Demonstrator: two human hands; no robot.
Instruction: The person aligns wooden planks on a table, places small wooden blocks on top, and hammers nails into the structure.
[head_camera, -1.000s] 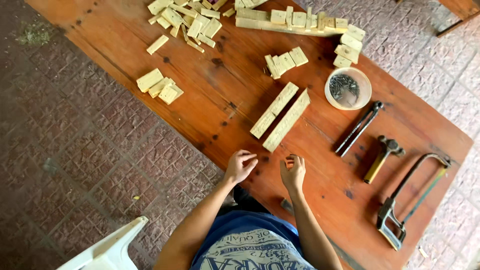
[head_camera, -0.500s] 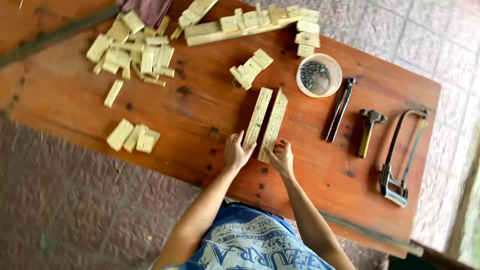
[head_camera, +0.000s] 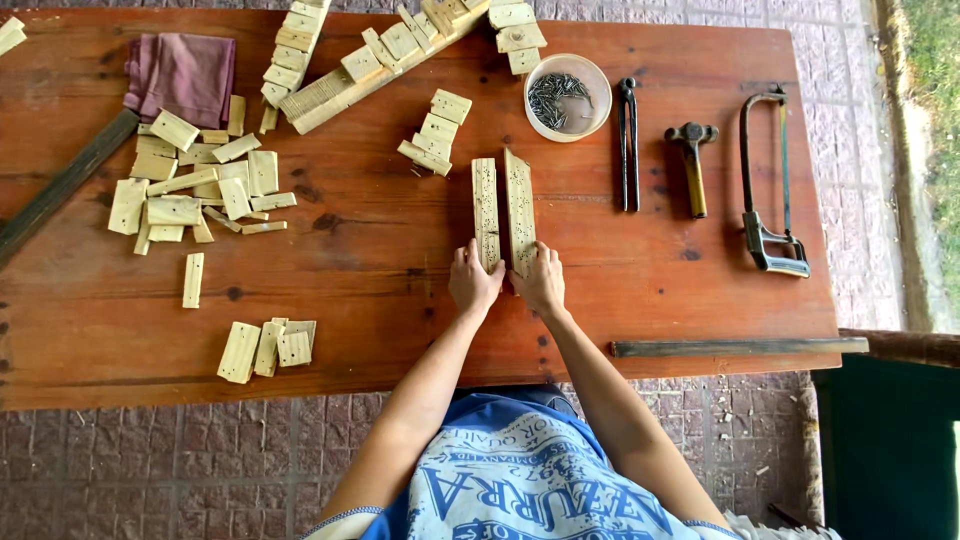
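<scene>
Pale wood, two long flat strips dotted with small holes, lies side by side mid-tabletop (head_camera: 380, 260): the left strip (head_camera: 486, 205) and the right strip (head_camera: 519, 205) run toward twelve o'clock from the hands. The left hand (head_camera: 473, 281) presses its grip narrow on the left strip's near end; the right hand (head_camera: 541, 281) does likewise on the right strip's. At one o'clock sits a round white bowl of dark nails (head_camera: 567, 96), with black metal pincers (head_camera: 628, 145) just beside it.

Head view — single camera, worn high, facing straight down over the wooden table (head_camera: 380, 270); moderately far, taking in nearly the whole tabletop, paved floor (head_camera: 150, 460) at the near edge — no second view.
</scene>
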